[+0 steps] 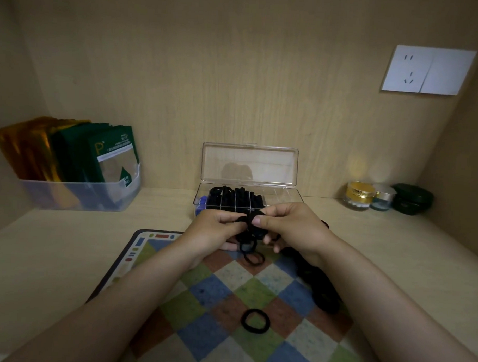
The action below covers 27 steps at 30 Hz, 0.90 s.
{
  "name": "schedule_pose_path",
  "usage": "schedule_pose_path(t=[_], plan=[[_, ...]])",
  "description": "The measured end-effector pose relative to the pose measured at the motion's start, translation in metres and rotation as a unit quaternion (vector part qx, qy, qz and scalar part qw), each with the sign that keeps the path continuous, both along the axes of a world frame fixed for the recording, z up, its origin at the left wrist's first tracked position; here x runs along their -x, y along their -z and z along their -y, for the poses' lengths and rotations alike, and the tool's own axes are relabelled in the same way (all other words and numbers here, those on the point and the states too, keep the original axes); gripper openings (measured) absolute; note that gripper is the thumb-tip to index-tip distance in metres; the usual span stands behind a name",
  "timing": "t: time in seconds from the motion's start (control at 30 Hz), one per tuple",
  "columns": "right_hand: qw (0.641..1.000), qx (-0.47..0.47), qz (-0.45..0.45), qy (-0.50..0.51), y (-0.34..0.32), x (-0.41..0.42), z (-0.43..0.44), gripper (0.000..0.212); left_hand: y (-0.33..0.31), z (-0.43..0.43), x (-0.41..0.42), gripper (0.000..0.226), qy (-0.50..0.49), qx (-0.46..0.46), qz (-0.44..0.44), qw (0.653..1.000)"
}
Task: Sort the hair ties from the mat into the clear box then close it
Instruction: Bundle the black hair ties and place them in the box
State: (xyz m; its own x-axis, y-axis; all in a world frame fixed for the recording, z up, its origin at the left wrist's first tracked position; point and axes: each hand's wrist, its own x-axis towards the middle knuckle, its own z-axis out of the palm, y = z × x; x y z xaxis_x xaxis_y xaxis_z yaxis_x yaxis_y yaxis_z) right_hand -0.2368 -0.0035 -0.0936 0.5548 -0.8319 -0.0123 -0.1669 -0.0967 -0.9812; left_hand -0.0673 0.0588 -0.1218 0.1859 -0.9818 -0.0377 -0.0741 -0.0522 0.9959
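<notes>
We see 2 bare hands meeting over the far edge of 1 checkered mat (228, 302), just in front of 1 clear box (283, 200). The left hand (217, 228) and the right hand (293, 228) both pinch the same bunch of black hair ties (251, 228). The left fingers curl round it, and the right thumb presses on its front with the nail facing us. At least 2 loops hang from the bunch down to the mat; we cannot count the ties inside it.

The box stands on the pale desk (54, 242) with its lid (249, 165) raised upright at the back. Black hair ties fill its left and middle compartments, too tightly packed to count. The right end looks bare, and something blue sits at the left end.

On the mat, 1 hair tie (255, 321) lies alone in a flat ring near us. A dark heap of hair ties (326, 295) lies along the mat's right side, partly under the right forearm; we cannot count it.

To the left, 1 translucent bin (80, 197) holds green sachets (111, 154) and gold sachets (25, 146). At the right, 3 jars stand in a row: 1 gold (360, 194), 1 silver-lidded (382, 198), 1 dark green (412, 199). 1 white socket plate (428, 69) is on the wall.
</notes>
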Motion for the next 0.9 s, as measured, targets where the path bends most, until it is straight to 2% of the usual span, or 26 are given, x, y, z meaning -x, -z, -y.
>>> schedule_pose_path(t=[0.07,0.23,0.4,0.53,0.6,0.73,0.8,0.87,0.9], plan=[[1.000,-0.001,0.014,0.022,0.001,-0.002,0.001,0.005,-0.002,0.000,-0.002,0.024,0.007,-0.015,-0.016,1.000],[0.997,0.052,-0.031,0.046,0.008,-0.007,0.000,0.012,-0.004,-0.002,-0.002,0.028,0.084,-0.042,-0.090,0.991],[0.990,0.121,-0.038,0.060,0.009,-0.008,0.005,0.009,-0.006,-0.001,0.000,0.034,0.087,-0.038,-0.141,0.985],[0.972,0.213,-0.091,0.046,0.014,-0.009,0.008,0.015,-0.006,-0.002,-0.003,0.025,0.105,-0.025,-0.080,0.991],[0.961,0.248,-0.118,0.033,0.015,-0.009,0.008,0.018,-0.005,-0.001,-0.005,0.020,0.099,-0.032,-0.083,0.991],[0.970,0.227,-0.088,0.011,0.010,-0.005,0.009,0.028,-0.005,0.002,-0.011,0.023,0.066,-0.029,-0.076,0.994],[0.959,0.263,-0.108,0.011,0.007,-0.001,0.008,0.018,-0.003,0.003,-0.017,0.024,0.043,-0.023,-0.044,0.998],[0.933,0.315,-0.175,-0.016,0.004,0.004,0.008,0.004,-0.002,0.005,-0.024,0.027,0.021,-0.021,-0.006,1.000],[0.920,0.323,-0.217,-0.052,0.003,0.006,0.007,0.005,-0.001,0.006,-0.027,0.028,0.009,-0.019,0.014,1.000]])
